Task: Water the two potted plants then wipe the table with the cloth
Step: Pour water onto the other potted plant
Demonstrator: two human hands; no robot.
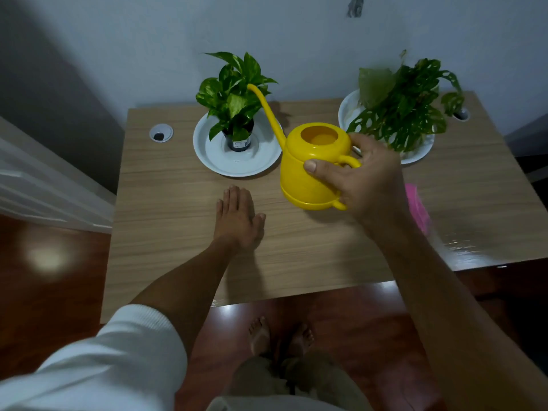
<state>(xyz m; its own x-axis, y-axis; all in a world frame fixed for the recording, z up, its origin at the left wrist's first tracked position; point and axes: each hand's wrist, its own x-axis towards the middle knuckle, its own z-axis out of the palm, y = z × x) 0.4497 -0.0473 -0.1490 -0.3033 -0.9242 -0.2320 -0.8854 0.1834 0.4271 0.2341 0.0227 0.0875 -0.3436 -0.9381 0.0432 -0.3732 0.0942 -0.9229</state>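
My right hand (369, 179) grips the handle of a yellow watering can (308, 161), held just above the wooden table (178, 232). Its long thin spout points up and left, with the tip among the leaves of the left potted plant (234, 96). That plant stands in a dark pot on a white saucer (216, 158). The right potted plant (406, 105), with holed leaves, sits in another white saucer (347, 111) behind my right hand. A pink cloth (418, 206) lies on the table, partly hidden by my right forearm. My left hand (238, 218) rests flat on the table, fingers together.
Two round cable holes sit in the table, one at the left (161, 133) and one at the far right (461, 115). A white wall stands right behind the table. Reddish floor and my bare feet (278, 336) show below the front edge.
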